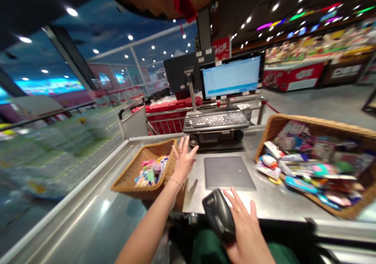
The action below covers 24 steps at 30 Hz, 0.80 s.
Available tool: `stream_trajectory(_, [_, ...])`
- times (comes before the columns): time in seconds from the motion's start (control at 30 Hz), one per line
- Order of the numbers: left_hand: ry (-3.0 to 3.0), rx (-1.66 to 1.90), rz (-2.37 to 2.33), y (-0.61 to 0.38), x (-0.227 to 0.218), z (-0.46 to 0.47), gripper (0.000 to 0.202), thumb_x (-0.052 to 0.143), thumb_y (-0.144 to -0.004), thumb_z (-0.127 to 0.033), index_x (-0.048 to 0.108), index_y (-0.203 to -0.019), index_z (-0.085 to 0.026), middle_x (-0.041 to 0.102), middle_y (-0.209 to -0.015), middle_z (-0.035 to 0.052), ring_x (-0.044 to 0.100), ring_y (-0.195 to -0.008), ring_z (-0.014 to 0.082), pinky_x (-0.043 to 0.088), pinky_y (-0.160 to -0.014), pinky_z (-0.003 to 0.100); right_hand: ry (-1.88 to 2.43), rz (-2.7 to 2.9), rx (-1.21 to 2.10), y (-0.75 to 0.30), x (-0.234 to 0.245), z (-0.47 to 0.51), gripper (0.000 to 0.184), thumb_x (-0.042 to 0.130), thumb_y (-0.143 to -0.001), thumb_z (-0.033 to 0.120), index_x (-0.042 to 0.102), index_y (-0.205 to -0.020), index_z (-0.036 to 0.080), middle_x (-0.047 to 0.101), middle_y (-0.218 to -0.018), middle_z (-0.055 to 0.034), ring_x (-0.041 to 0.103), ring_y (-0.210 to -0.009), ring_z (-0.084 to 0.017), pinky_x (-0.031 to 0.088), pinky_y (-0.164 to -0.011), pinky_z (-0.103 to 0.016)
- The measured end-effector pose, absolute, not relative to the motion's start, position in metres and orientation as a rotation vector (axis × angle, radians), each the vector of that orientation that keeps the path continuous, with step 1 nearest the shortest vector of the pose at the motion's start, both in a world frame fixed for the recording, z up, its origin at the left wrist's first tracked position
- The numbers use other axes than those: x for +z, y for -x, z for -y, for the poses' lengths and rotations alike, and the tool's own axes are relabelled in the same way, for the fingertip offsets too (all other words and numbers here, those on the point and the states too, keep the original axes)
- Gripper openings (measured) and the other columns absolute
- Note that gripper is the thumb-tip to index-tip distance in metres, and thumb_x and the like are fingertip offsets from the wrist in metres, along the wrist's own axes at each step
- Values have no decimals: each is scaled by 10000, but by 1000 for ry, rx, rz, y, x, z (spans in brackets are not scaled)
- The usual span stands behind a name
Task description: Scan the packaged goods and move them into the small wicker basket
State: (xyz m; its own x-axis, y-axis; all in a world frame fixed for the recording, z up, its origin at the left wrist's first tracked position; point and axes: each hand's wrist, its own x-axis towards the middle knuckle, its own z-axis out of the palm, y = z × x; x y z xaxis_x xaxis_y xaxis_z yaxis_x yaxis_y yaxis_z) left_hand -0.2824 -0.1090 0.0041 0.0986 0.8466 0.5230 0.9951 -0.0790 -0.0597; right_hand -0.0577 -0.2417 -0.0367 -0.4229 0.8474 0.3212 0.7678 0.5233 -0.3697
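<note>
My left hand is raised above the steel checkout counter, fingers spread and holding nothing, just right of a small wicker basket of colourful packets. My right hand is near the counter's front edge, wrapped around a black handheld barcode scanner, with its fingers partly stretched over it. A dark flat scanner plate lies in the counter between the two hands. Beyond it stand a keyboard and a lit till screen.
A large wicker basket of toys and sweets fills the counter's right side. A steel conveyor surface runs down to the left. Red shopping baskets sit behind a rail. Shop shelves and a chest freezer line the far right.
</note>
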Motion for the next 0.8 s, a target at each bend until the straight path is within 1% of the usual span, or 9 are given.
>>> stream_trajectory(0.1, [2026,-507,1773,268,1,104,643,742,-706,-164,540,-1290,-343,201,-1575,146,135,-1457,339,91,-1087,703,1352,2292,216,52,-37,242,625,441,-623,71,567,-1232,128,419,-1477,-110,241,-1426,-351,190,-1090,-706])
stream_trajectory(0.27, [2085,-511,1744,246,-1,96,645,750,-705,-177,537,-1288,-352,191,-1578,141,129,-1459,334,119,-1087,699,1402,2273,215,42,-37,241,664,439,-611,61,555,-1259,142,398,-1492,-104,239,-1431,-335,200,-1097,-684])
stream_trajectory(0.37, [2116,-507,1722,233,-3,92,645,755,-700,-172,542,-1280,-355,198,-1577,138,136,-1458,332,123,-1088,698,1436,2253,194,37,-35,242,677,432,-610,56,554,-1268,161,415,-1483,-94,265,-1422,-335,207,-1097,-679])
stream_trajectory(0.47, [2146,-516,1686,221,-8,89,645,756,-698,-167,542,-1277,-356,197,-1577,140,130,-1459,331,123,-1086,702,1444,2228,164,33,-36,242,678,434,-608,61,552,-1269,155,437,-1467,-100,288,-1412,-337,220,-1096,-674])
stream_trajectory(0.63, [2201,-533,1642,203,-17,84,662,764,-690,-169,534,-1282,-355,198,-1576,142,132,-1460,326,102,-1091,699,1464,2169,159,25,-41,241,697,439,-595,60,545,-1276,161,438,-1467,-102,290,-1412,-331,184,-1112,-671])
stream_trajectory(0.8, [2254,-548,1603,183,-23,79,680,779,-673,-165,533,-1279,-354,208,-1573,142,130,-1461,319,110,-1095,694,1507,2149,185,15,-42,240,659,432,-595,73,560,-1237,149,428,-1474,-99,268,-1421,-328,187,-1107,-680])
